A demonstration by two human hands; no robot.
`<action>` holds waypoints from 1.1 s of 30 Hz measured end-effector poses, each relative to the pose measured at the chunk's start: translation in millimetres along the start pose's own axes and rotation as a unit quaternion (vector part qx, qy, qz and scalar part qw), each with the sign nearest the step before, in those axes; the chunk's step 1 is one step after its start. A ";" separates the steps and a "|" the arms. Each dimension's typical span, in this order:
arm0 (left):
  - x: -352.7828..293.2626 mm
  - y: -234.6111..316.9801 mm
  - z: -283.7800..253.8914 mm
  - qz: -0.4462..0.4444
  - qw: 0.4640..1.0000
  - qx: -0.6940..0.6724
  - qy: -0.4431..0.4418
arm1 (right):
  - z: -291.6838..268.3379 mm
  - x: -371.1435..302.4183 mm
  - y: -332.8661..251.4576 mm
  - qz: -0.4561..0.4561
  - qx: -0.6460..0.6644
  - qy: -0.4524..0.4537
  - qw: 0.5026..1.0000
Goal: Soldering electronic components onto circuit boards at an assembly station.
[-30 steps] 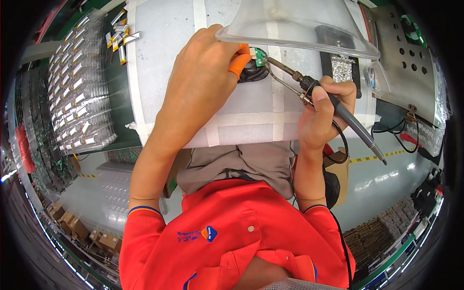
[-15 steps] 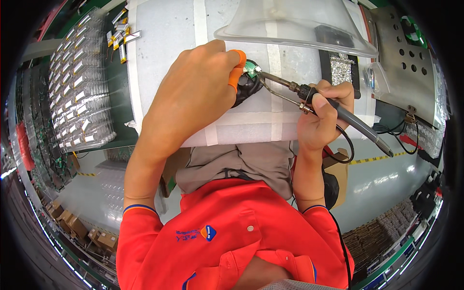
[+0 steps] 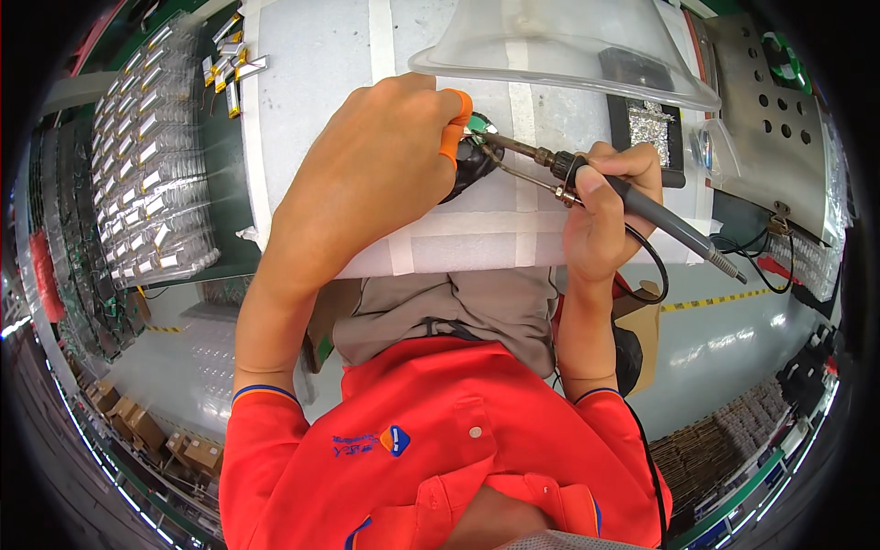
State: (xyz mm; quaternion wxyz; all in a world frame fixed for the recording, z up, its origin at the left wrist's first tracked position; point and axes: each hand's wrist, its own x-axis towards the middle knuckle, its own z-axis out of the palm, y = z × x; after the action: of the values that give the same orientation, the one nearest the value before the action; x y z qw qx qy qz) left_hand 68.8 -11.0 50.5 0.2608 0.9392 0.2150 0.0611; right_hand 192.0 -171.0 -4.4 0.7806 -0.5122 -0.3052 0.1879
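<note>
Scanning from left to right, the head view shows the following.

Trays: clear plastic trays [image 3: 151, 174] filled with rows of small silver parts lie at the far left, beside the bench edge.

Loose parts: a few silver and yellow pieces [image 3: 231, 64] sit at the top left corner of the bench.

Bench: a white work surface [image 3: 312, 82] crossed by strips of pale tape, with its near edge above the person's lap.

Left hand: the left hand [image 3: 371, 170] lies palm down on the bench, fingers curled closed over a small dark part [image 3: 469, 165]. An orange finger cover [image 3: 452, 124] is worn on one fingertip, which presses at the top of that part.

Dark part: it rests on the bench at centre, mostly hidden under the left hand; only its right edge and a small green spot show.

Soldering iron: the soldering iron [image 3: 587, 179] slants from the lower right up to the left, its metal tip meeting the dark part just beside the orange finger cover.

Right hand: the right hand [image 3: 600, 215] is wrapped shut around the iron's handle in a pen-like grip, thumb on top.

Hood: a clear plastic hood [image 3: 568, 55] hangs over the bench above both hands.

Sponge tray: a black tray with a grey wad [image 3: 653, 128] sits just beyond the right hand.

Metal panel: a grey panel with round holes [image 3: 779, 110] stands at the far right.
</note>
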 end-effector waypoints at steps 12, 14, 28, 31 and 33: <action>0.8 -1.0 3.3 -0.007 1.000 -0.020 0.003 | 2.6 -0.5 -1.9 -0.024 0.011 0.007 1.000; 0.1 -1.3 3.8 -0.009 1.000 -0.020 0.007 | 4.4 -0.8 -4.5 -0.017 0.003 0.022 1.000; -29.7 -43.9 -28.6 -0.156 0.943 -0.285 0.074 | -10.6 -2.2 -3.9 -0.066 -0.100 0.109 0.987; -6.4 -78.3 -60.8 -0.186 0.956 -0.139 0.179 | -5.9 -0.9 -2.8 -0.091 -0.094 0.117 0.984; 35.5 -111.8 -85.4 -0.206 0.951 -0.063 0.222 | -5.4 -1.9 -2.3 -0.085 -0.084 0.114 0.986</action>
State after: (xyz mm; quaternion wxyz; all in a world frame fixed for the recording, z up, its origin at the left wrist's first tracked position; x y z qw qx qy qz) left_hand 39.7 130.3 66.1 0.2722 0.8191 0.4515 0.2262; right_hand 194.2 -176.8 -4.4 0.7775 -0.5663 -0.2711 0.0347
